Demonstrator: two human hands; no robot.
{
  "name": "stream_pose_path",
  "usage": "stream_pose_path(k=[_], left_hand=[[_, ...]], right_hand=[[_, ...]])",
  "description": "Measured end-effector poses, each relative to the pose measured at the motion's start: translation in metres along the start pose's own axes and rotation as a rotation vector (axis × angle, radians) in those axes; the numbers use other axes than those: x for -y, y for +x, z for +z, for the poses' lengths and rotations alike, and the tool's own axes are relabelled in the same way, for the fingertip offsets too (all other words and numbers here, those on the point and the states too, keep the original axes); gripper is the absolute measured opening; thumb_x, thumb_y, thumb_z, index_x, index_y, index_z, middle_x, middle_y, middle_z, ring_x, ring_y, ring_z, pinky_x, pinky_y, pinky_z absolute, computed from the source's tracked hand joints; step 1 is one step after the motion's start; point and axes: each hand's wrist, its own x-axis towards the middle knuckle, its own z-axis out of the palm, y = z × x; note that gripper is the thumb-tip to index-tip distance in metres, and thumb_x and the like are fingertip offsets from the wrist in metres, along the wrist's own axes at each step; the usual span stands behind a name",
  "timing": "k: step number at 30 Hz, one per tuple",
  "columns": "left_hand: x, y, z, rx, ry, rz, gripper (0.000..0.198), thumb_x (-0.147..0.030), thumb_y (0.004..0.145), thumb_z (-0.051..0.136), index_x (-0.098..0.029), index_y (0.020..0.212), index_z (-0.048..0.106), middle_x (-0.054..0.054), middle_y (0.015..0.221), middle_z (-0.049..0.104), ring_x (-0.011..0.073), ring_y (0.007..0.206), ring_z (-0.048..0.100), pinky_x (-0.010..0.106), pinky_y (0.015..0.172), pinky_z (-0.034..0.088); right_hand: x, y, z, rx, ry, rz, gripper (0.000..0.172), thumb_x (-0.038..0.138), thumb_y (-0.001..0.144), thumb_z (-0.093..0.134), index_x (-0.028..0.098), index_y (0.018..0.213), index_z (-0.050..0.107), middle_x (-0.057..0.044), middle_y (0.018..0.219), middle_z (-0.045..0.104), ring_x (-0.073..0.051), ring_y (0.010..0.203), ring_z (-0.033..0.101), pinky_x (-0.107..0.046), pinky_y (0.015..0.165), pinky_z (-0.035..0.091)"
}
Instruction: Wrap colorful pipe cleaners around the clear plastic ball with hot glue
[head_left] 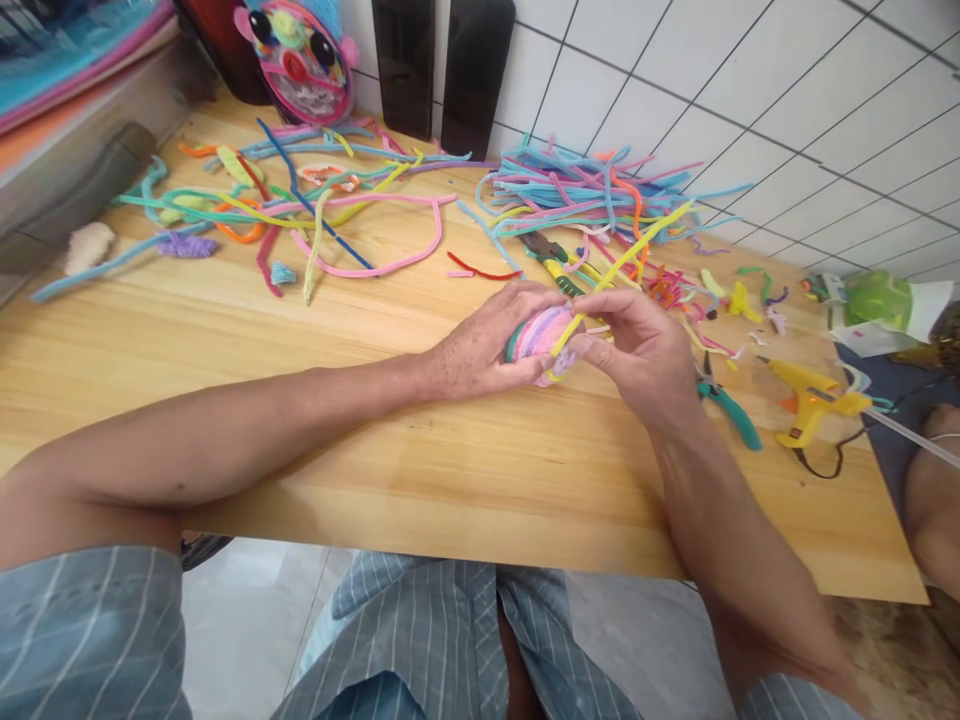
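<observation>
In the head view, my left hand point(484, 345) is wrapped round a small rounded bundle of coiled pipe cleaners point(541, 335), striped pink, purple and teal. My right hand point(637, 350) pinches a yellow pipe cleaner point(626, 262) against the bundle's right side. The yellow strand's free end points up and to the right. Both hands are just above the wooden table point(420, 470). Part of the bundle is hidden behind my fingers.
Pliers with yellow-green handles point(551, 262) lie beyond my hands. Teal-handled pliers point(731, 405) and a yellow glue gun point(817, 400) are at the right. A pile of pipe cleaners point(570, 190) sits by the tiled wall; loose strands point(367, 268) spread leftward. Two phones point(472, 80) lean upright.
</observation>
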Motion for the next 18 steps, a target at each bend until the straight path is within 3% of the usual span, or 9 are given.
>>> stream_pose_path(k=[9,18], left_hand=[[-0.001,0.0,-0.001,-0.012,-0.014,0.037,0.062,-0.06,0.109,0.064,-0.023,0.158,0.054,0.019,0.156,0.068,0.0359,0.148,0.065,0.059,0.126,0.054],[-0.002,-0.003,0.001,-0.011,0.001,0.029,0.066,-0.062,0.108,0.065,-0.024,0.16,0.053,0.019,0.157,0.067,0.0368,0.151,0.062,0.06,0.129,0.051]], right_hand=[[-0.008,-0.007,0.015,-0.15,0.068,0.052,0.029,0.038,0.084,0.087,0.028,0.107,0.074,-0.002,0.108,0.08,-0.022,0.104,0.078,-0.042,0.098,0.067],[-0.009,-0.01,0.025,-0.202,0.047,0.021,0.032,0.044,0.084,0.089,0.029,0.109,0.075,0.0,0.109,0.078,-0.021,0.103,0.076,-0.039,0.097,0.064]])
